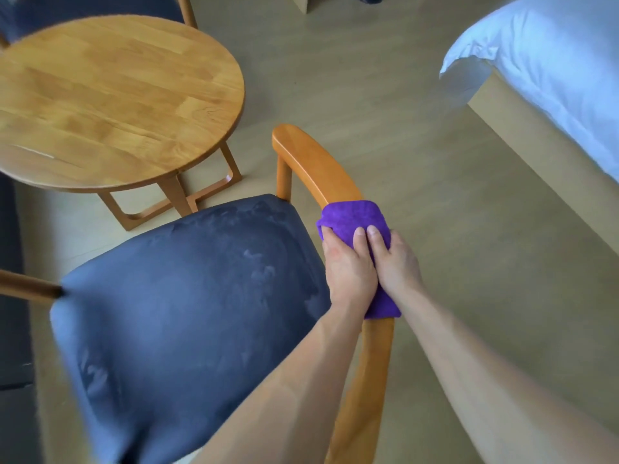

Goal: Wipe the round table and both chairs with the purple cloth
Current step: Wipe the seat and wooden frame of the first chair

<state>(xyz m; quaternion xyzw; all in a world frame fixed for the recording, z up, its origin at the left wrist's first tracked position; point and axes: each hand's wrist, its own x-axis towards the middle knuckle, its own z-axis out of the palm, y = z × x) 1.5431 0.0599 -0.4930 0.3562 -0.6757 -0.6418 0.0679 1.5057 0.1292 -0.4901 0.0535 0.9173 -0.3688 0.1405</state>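
The purple cloth (pixel 355 217) is wrapped over the wooden right armrest (pixel 315 165) of the near chair, whose dark blue seat (pixel 187 296) fills the lower middle. My left hand (pixel 348 267) and my right hand (pixel 397 259) lie side by side on the cloth, fingers curled round it and the armrest. The round wooden table (pixel 114 98) stands at the upper left. A second chair (pixel 83 8) with a dark blue seat shows partly behind the table, at the top left edge.
A bed with white bedding (pixel 549 61) and a pale wooden frame runs along the right side. Light wood floor (pixel 385 95) lies between the bed and the chair. A dark piece of furniture (pixel 10 296) borders the left edge.
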